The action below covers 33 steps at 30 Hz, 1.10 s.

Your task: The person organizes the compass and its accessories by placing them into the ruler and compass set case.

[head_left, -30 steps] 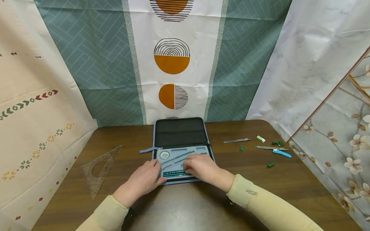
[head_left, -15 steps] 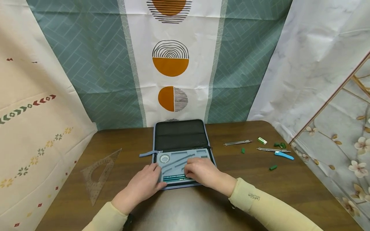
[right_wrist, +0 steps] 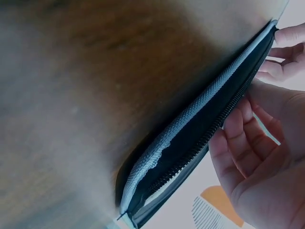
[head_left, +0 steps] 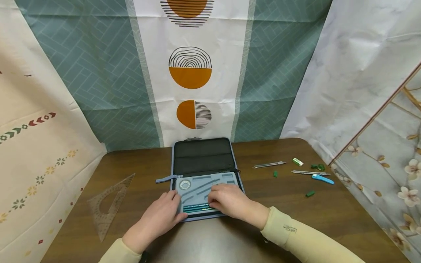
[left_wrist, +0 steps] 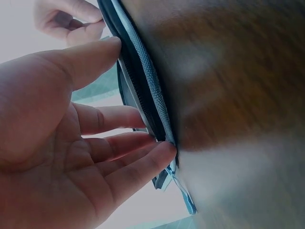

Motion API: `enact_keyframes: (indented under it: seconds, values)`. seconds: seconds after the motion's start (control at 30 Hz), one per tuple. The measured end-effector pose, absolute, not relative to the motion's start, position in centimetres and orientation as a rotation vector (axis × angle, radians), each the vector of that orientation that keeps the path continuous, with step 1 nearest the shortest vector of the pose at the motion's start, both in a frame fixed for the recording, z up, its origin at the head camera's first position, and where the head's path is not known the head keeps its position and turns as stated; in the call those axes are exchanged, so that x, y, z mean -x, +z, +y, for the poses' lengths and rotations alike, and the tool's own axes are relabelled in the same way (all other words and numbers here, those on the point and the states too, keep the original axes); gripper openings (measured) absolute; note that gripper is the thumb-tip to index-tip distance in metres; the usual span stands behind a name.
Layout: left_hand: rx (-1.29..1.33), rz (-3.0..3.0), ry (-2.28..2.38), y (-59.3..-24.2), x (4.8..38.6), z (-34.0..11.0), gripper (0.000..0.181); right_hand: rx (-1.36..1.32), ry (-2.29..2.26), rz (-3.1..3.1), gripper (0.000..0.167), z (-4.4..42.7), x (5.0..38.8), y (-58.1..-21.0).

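An unfolded zip case [head_left: 202, 155] holds a grey-blue tray [head_left: 197, 197] with shaped recesses. Green pencils [head_left: 196, 208] lie side by side along its front, their right ends hidden by my right hand. My left hand [head_left: 158, 216] rests on the case's left edge, thumb at the front corner; in the left wrist view its fingers [left_wrist: 164, 151] are spread against the rim. Over the tray's right half, my right hand [head_left: 230, 200] has its fingers curled down at the pencils, seemingly pinching one. A round white piece [head_left: 185, 185] sits in the tray's upper left.
At left lies a clear set square [head_left: 98, 204]. To the right are two metal compasses [head_left: 269, 164] [head_left: 310, 172], an eraser [head_left: 297, 162], a blue cutter [head_left: 323, 179], a green clip-like piece [head_left: 318, 167] and small green pieces [head_left: 275, 174] [head_left: 310, 194]. Patterned cloths hang behind.
The head view has shifted slightly. Both hands keep nearly the same place at the case, and more of the pencils shows beside my right fingers than a second ago.
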<state>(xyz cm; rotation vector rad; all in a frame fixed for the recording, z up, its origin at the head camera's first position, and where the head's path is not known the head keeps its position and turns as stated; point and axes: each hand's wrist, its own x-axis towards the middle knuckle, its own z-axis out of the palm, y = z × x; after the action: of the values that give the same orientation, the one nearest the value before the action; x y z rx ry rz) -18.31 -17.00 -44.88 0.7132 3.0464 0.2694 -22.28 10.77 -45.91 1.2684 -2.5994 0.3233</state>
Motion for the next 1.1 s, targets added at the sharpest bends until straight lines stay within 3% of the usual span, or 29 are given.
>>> enact_keyframes:
  seconds: [0.33,1.1]
  values:
    - [-0.73,3.077,0.236,-44.7,17.9,-17.3,0.066,-1.333,0.423,-2.631,0.006,11.3,21.9,-45.5]
    - [-0.84,3.1,0.269,-45.1,18.4,-17.3,0.062,-1.356,0.508,-2.661,0.033,16.8,21.8,-45.1]
